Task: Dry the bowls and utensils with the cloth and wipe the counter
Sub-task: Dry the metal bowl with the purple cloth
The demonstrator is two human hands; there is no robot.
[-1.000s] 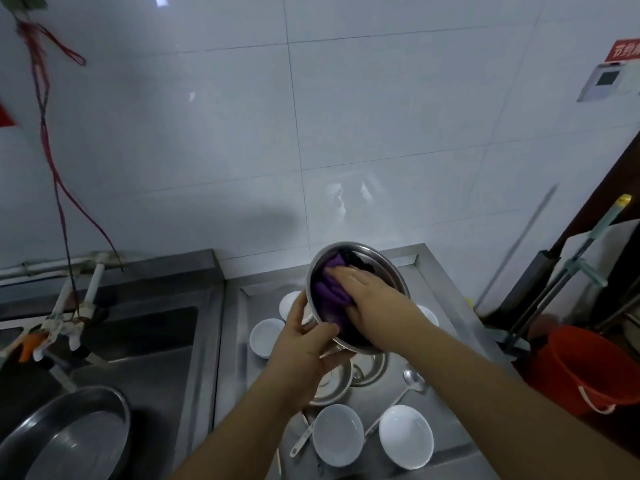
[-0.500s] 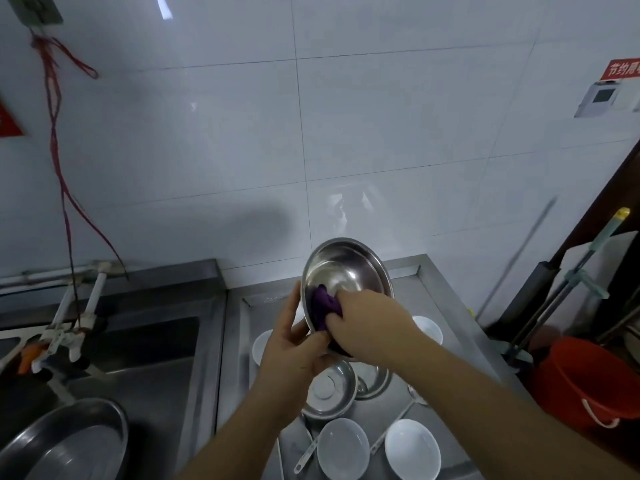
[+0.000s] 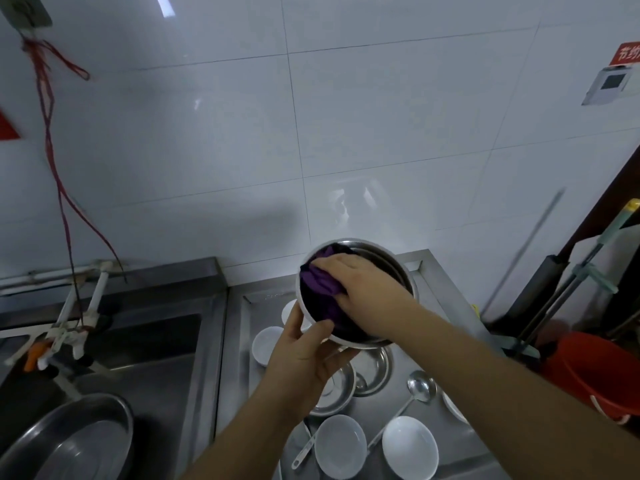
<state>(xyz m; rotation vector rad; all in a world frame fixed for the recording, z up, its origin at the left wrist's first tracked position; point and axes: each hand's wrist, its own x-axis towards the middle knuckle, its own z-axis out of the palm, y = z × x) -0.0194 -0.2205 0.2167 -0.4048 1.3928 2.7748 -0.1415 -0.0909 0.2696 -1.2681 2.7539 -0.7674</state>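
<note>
The left hand (image 3: 304,362) grips a steel bowl (image 3: 394,268) by its near rim, thumb over the edge and fingers (image 3: 294,320) curled round the outside, holding it tilted above the worktop (image 3: 446,292) with its mouth turned toward the camera. Inside the bowl the right hand (image 3: 370,292) presses a purple cloth (image 3: 320,284) against the inner wall — its fingers lie fairly straight and close together over the crumpled fabric, and whether the thumb pinches the cloth cannot be told.

Below the raised bowl, on the steel worktop, sit two more steel bowls (image 3: 372,372), partly hidden by the left hand. In front of them stand two white bowls (image 3: 341,445) side by side, with another white bowl (image 3: 266,342) further back to the left. A steel ladle (image 3: 419,386) lies between the steel bowls and the right-hand white bowl, its handle slanting toward the camera — a smaller spoon (image 3: 304,452) lies just left of the nearest white bowl.

To the left is a sink (image 3: 166,341) with a large steel basin (image 3: 69,441) at its near edge. An orange bucket (image 3: 595,372) stands on the right.
</note>
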